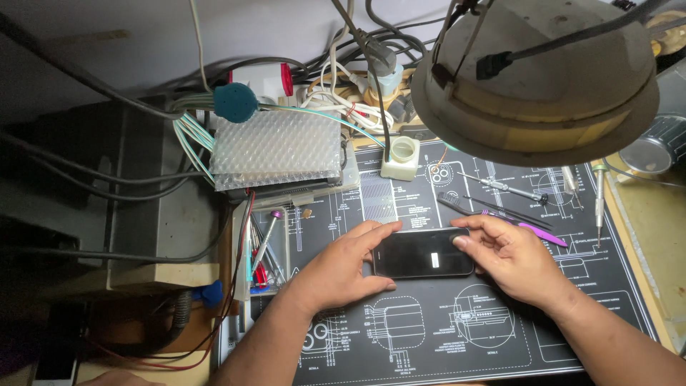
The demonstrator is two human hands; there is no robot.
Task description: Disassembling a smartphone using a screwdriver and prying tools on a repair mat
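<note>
A black smartphone (423, 254) lies screen up on a black work mat (443, 336) printed with white diagrams. My left hand (341, 268) grips the phone's left end, thumb under its near corner and fingers along the far edge. My right hand (516, 259) holds the right end, with fingertips resting on the screen's right side. A small bright reflection shows on the dark screen.
A round lamp shade (536, 78) hangs over the mat's far right. Black tweezers (493, 209), a purple pry tool (532, 230) and screwdrivers (599, 196) lie beyond the phone. A small white bottle (401, 157), a bubble-wrapped box (277, 149), tangled cables and a tool tray (263, 250) sit at the left.
</note>
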